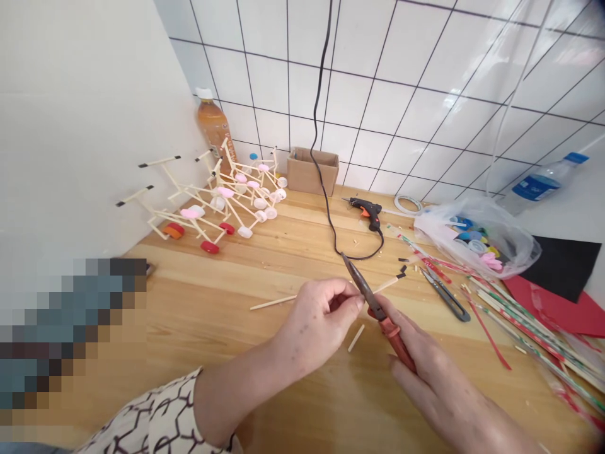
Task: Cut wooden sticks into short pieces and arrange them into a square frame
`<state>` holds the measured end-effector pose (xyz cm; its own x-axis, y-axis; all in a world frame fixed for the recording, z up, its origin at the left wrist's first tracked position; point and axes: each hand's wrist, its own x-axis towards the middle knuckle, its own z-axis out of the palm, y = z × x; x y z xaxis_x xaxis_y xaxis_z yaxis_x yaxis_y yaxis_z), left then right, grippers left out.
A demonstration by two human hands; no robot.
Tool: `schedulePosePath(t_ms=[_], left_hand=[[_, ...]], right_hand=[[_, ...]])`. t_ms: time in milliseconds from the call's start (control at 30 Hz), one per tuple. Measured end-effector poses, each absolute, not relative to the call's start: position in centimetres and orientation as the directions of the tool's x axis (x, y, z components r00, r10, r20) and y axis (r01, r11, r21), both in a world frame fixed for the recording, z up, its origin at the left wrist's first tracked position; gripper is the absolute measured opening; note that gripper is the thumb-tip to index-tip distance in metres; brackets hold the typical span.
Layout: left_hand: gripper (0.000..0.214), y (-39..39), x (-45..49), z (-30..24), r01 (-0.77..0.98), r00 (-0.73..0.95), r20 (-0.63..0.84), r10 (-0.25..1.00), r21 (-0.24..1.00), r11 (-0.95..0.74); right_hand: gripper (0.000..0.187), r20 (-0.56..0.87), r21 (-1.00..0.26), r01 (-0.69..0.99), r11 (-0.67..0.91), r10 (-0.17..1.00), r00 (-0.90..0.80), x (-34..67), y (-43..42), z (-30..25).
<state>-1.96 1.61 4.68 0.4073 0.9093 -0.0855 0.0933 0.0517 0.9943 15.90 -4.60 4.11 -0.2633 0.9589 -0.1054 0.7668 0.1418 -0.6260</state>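
The red-handled pliers [377,311] should feel fairly heavy, rigid and hard to harm; their metal nose looks more slippery than the sleeves, so take hold well back on the handles. The long stick [274,302], the black-tipped stick [390,282] and the short piece [356,338] are probably light and stiff but easily snapped, so pinch them near one end without bending.

The pliers lie within the grip of your right hand [425,353], which is wrapped around the handles, nose pointing away from you over the bench [193,315]. Your left hand [326,321] has thumb and forefinger brought close beside that nose (whether any wood sits between them, I cannot tell). The long stick emerges from behind your left hand, on its left side; the black-tipped one shows just beyond the pliers, to their right; the short piece lies between your hands.
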Motion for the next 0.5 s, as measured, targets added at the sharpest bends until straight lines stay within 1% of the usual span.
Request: schedulePosePath(t_ms=[133,233,333,500], left_hand=[[0.021,1.33,-1.88,4.83,0.121,0.378,-0.084,0.922,0.992,0.041],[0.022,1.19,-1.75,4.9,0.129,0.381,-0.083,0.921,0.991,0.036],[0.023,1.21,-1.62,4.87,0.132,0.388,-0.075,0.919,0.991,0.025],[0.022,1.36,-1.64,4.6,0.153,0.388,-0.066,0.919,0.988,0.007]], right_hand=[[0.069,-0.091,-0.636,0.757,0.152,0.959,-0.269,15.51,-4.73,4.29],[0.07,-0.081,-0.61,0.774,0.168,0.959,-0.272,15.51,-4.87,4.19],[0.066,-0.08,-0.571,0.802,0.177,0.96,-0.269,15.63,-4.9,3.98],[0.061,-0.1,-0.565,0.81,0.16,0.961,-0.259,15.52,-4.64,4.06]])
